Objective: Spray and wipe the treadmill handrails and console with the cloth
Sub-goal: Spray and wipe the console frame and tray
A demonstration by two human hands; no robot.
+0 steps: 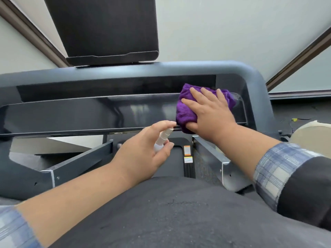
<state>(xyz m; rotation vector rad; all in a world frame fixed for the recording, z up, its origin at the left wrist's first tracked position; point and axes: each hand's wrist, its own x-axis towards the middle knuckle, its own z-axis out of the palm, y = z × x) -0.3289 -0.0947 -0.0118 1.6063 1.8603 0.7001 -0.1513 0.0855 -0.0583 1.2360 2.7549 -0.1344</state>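
Lying bunched, purple fuzzy cloth (186, 111)

purple cloth (186, 111): bunched, on glossy black console (89, 113), right end | white spray bottle (162, 138): tilted, below console

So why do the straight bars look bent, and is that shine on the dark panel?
Head view: the wide lens bows the handrail; the glossy console mirrors pale window light beside the cloth; edges look slightly soft.

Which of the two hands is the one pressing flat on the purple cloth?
The right hand, fingers spread flat over the purple cloth on the glossy console panel. The left hand instead curls around a small white spray bottle.
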